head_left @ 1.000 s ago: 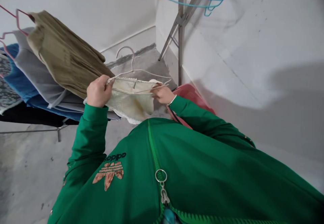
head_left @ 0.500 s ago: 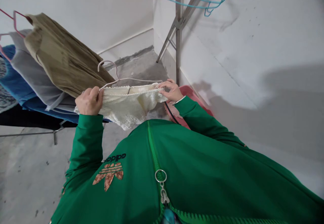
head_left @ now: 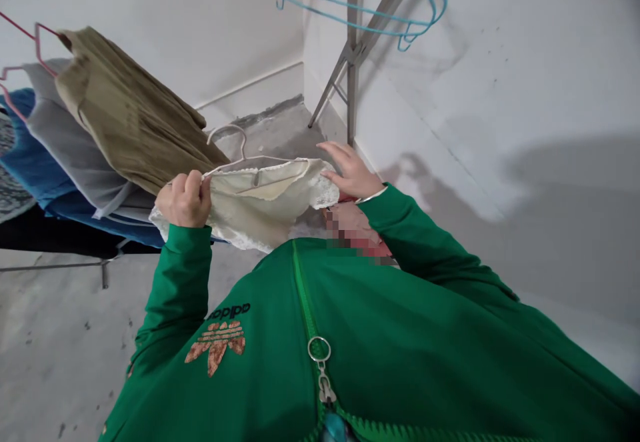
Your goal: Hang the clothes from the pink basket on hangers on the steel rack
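Observation:
A cream lace garment (head_left: 260, 205) hangs on a pale wire hanger (head_left: 235, 145) in front of my chest. My left hand (head_left: 184, 199) is closed on the garment's left end together with the hanger's shoulder. My right hand (head_left: 350, 172) is at the garment's right end with its fingers stretched out, touching the lace edge without gripping it. Green jacket sleeves cover both arms.
To the left, an olive garment (head_left: 125, 115), a grey one (head_left: 75, 149) and a blue one (head_left: 40, 175) hang on pink hangers over a metal rack. A teal hanger (head_left: 350, 9) hangs on a metal stand (head_left: 351, 62) in the corner. Bare concrete floor lies below.
My right hand has let go of the garment's right end and opened its fingers. The left hand has held on, and the hanger has tilted slightly.

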`<state>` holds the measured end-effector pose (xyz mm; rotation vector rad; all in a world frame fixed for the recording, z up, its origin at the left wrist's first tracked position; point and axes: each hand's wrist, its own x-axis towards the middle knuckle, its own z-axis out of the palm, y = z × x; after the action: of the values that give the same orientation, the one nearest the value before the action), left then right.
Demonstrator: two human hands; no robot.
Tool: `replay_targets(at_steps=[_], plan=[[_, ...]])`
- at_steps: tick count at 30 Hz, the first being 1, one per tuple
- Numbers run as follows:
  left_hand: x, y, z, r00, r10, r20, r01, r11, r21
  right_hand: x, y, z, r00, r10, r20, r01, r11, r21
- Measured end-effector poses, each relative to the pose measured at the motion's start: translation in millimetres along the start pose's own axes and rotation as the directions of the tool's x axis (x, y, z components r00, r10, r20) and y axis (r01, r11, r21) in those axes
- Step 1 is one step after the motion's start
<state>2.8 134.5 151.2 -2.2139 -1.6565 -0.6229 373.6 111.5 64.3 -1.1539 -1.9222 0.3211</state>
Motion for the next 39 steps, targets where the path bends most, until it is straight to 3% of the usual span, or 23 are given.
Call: replay_targets(at_steps=[5, 9, 13, 16, 20, 24, 31, 35, 39], plan=[[6.5, 11.6, -2.5, 1.000, -0.007, -0.030, 0.005, 0.998, -0.069, 21.2, 25.7, 8.8, 0.979, -0.105, 0.176, 0.134, 0.977, -0.164], [8.8, 23.3, 1.5, 0.999, -0.013, -0.050, 0.009, 0.998, -0.064, 30.8, 5.8, 15.2, 0.982, -0.169, 0.082, 0.183, 0.961, -0.209], [9.3, 31.1, 11.6, 0.999, 0.022, 0.026, -0.021, 0.999, -0.037, 38.8, -12.7, 17.5, 0.982, -0.177, 0.071, 0.190, 0.945, -0.267], [9.5, 18.2, 12.9, 0.996, 0.048, 0.074, -0.044, 0.997, -0.062, 42.1, -8.2, 5.9, 0.988, -0.153, 0.008, 0.149, 0.945, -0.292], [4.2, -19.7, 6.1, 0.977, 0.128, 0.172, -0.103, 0.984, -0.148, 41.8, 2.7, -22.6, 0.990, -0.109, -0.093, 0.076, 0.951, -0.301], [-0.4, -37.7, 4.6, 0.955, 0.186, 0.231, -0.138, 0.968, -0.211, 41.0, -4.6, -39.3, 0.984, -0.141, -0.107, 0.097, 0.935, -0.342], [16.3, 1.9, 18.6, 0.925, 0.254, 0.284, -0.150, 0.929, -0.339, 47.5, -28.5, -46.1, 0.955, -0.284, -0.082, 0.229, 0.886, -0.402], [23.5, 15.7, 12.5, 0.975, 0.181, 0.129, -0.133, 0.940, -0.315, 53.2, -29.5, -57.4, 0.953, -0.285, -0.108, 0.234, 0.910, -0.342], [32.2, 14.3, -4.8, 0.988, 0.138, -0.069, -0.150, 0.968, -0.201, 55.6, -21.9, -73.3, 0.987, -0.160, 0.012, 0.158, 0.958, -0.239]])
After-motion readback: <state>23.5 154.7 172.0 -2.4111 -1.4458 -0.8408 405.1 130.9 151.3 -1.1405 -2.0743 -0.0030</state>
